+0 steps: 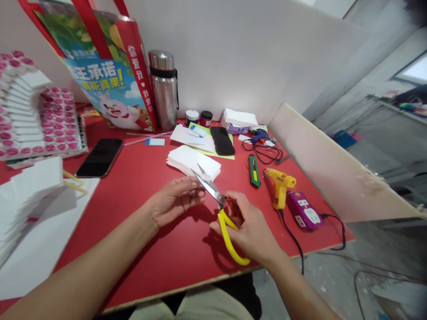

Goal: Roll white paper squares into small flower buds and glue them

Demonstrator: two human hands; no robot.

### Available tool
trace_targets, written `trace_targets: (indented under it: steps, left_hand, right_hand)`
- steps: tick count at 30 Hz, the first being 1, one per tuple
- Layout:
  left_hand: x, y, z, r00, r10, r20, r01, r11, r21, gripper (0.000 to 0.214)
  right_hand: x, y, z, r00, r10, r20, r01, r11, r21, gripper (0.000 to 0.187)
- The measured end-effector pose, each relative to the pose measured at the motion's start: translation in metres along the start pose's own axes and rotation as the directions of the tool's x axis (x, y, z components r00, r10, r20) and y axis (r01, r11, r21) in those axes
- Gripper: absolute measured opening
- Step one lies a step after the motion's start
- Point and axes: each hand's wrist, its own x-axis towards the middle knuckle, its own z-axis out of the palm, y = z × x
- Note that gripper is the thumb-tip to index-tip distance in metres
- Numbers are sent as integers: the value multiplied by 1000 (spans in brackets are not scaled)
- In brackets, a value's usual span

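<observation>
The right hand (248,222) is wrapped around the scissors (223,221), its fingers closed at the yellow handle, and the blades stand parted, pointing up and to the left. Something red shows within that grip, too covered to make out. The left hand (175,200) is beside the blade ends, palm partly turned up, fingers curled; whether they pinch a small piece or touch the metal, I cannot tell. The scissors are held above the red table (140,178), near its front edge, with the blade tips overlapping the paper stack (191,159) in view.

The step in hand looks like scissor work, at a point where the blades are spread and the left fingers are close by — no cut edge is visible. A next move of that kind would call for a firm hold on the stock, the left fingertips well out of the line of the blades, and a steady right wrist before any squeeze.

Off to the right, apart from both hands, lie the cutter (254,171) and the glue gun (280,184), the latter just beside the purple power strip (304,211)
</observation>
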Motion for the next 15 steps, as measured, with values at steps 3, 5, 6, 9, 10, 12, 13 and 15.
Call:
trace_targets:
  steps: [3,5,6,9,10,12,13,15]
  left_hand:
    - [-1,-2,2,1000,-2,-4,2,1000,-19,4]
    - [-2,-3,5,1000,-14,-2,14,999,-31,4]
    - [-2,-4,6,1000,-24,2,24,999,-32,4]
    - [-4,-8,9,998,-57,13,58,998,-23,4]
    - [-4,-9,10,997,-71,13,71,997,-19,4]
    - [-5,-12,12,995,-98,15,98,995,-11,4]
    - [-5,-14,13,994,-110,20,111,994,-10,5]
    - [-5,-17,15,990,-133,42,134,991,-16,6]
  right_hand:
    - [-5,3,2,1000,-23,-15,23,999,-22,50]
    - [-9,3,3,999,-36,-30,35,998,-43,47]
    - [-12,2,3,998,-36,-42,34,998,-53,46]
    - [-21,0,3,997,-11,-73,6,997,-76,42]
    - [-24,0,3,997,-2,-76,-4,997,-81,41]
    - [-31,1,3,997,10,-79,-18,996,-93,39]
    - [-35,2,3,996,14,-83,-22,994,-103,39]
    - [-44,5,4,994,11,-105,-25,991,-132,40]
